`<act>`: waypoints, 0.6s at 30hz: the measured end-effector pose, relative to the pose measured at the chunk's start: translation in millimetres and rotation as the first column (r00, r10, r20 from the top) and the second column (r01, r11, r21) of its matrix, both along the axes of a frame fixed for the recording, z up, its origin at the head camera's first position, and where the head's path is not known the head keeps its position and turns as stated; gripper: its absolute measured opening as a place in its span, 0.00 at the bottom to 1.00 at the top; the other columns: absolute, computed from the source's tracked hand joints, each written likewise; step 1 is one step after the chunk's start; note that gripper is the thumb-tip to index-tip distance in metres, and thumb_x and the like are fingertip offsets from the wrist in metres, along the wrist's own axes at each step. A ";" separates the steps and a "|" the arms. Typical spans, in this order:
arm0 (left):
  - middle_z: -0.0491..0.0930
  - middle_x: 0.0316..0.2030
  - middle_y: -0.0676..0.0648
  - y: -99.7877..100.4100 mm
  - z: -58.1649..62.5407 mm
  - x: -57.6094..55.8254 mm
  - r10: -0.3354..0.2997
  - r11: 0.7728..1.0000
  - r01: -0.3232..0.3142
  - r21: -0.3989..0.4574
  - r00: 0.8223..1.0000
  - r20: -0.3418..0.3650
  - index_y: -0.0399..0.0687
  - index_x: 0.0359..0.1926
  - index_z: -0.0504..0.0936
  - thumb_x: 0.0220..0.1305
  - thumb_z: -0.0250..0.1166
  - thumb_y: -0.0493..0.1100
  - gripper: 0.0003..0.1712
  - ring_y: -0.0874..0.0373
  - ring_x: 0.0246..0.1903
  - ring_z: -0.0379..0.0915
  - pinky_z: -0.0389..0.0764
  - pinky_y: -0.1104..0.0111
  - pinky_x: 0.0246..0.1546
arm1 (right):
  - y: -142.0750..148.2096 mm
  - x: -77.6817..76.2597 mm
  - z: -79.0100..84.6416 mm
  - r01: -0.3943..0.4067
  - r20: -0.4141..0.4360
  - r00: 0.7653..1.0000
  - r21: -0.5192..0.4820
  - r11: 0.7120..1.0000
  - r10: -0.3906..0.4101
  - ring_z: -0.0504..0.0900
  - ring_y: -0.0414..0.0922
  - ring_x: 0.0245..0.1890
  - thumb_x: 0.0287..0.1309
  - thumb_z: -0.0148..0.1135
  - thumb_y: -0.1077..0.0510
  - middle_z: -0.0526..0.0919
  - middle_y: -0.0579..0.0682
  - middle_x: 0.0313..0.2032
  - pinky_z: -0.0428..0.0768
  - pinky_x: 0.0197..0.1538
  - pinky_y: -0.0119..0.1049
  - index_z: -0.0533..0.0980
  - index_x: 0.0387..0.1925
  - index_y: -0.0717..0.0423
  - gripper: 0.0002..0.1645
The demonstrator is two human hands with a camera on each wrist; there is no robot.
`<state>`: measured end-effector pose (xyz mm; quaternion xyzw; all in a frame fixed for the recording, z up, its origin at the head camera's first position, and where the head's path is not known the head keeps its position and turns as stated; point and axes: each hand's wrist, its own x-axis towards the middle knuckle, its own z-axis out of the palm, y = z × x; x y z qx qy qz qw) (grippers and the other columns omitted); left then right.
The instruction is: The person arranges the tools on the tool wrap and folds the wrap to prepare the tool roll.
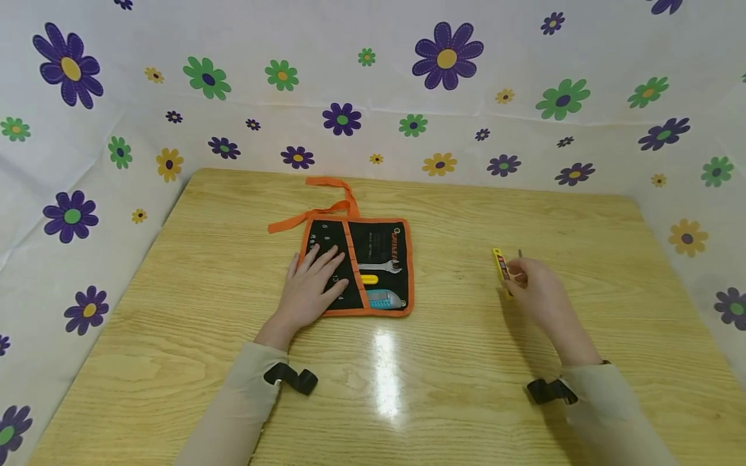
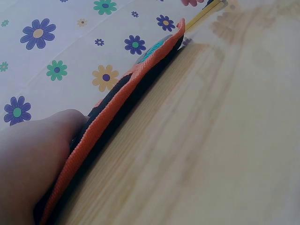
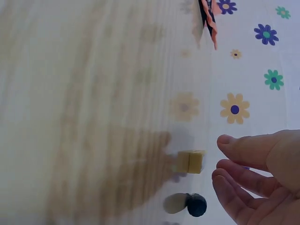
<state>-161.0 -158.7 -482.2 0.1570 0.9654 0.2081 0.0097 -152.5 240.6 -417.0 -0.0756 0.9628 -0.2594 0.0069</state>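
Observation:
My left hand (image 1: 309,291) lies with fingers spread on the black tool pouch (image 1: 373,236) with orange trim, pressing its numbered pocket side. From the pockets show an open-end wrench (image 1: 381,266), a yellow piece (image 1: 370,279) and a teal utility knife (image 1: 384,299). On the right, my right hand (image 1: 539,288) hovers over a narrow yellow box (image 1: 498,257) with a dark label. The right wrist view shows a gap between thumb and fingers, holding nothing. Beside the box lies a tool with a black rounded end (image 3: 197,205); a thin dark tip (image 1: 520,253) pokes out past the hand.
Orange ties (image 1: 333,208) trail from the pouch's back edge onto the wooden table (image 1: 443,362). A white flowered cloth (image 1: 384,90) hangs behind the table and at both sides.

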 end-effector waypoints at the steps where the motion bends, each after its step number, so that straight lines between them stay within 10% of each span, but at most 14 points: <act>1: 0.52 0.72 0.53 -0.3 -0.3 -0.1 0.000 1.000 0.000 0.000 1.000 -0.002 0.56 0.72 0.60 0.71 0.45 0.64 0.35 0.51 0.73 0.34 0.30 0.47 0.67 | 0.9 0.3 -1.2 0.002 -0.006 1.000 -0.001 1.000 -0.002 0.79 0.63 0.41 0.58 0.62 0.69 0.77 0.69 0.42 0.78 0.42 0.55 0.73 0.49 0.73 0.17; 18: 0.53 0.72 0.52 -0.3 2.8 1.0 -0.001 1.000 0.001 0.013 1.000 -0.002 0.55 0.72 0.61 0.71 0.46 0.64 0.35 0.50 0.73 0.35 0.30 0.47 0.67 | -1.2 -4.7 -5.6 0.016 0.090 0.996 0.078 0.997 -0.023 0.79 0.61 0.40 0.56 0.66 0.66 0.76 0.69 0.40 0.79 0.42 0.52 0.74 0.47 0.76 0.19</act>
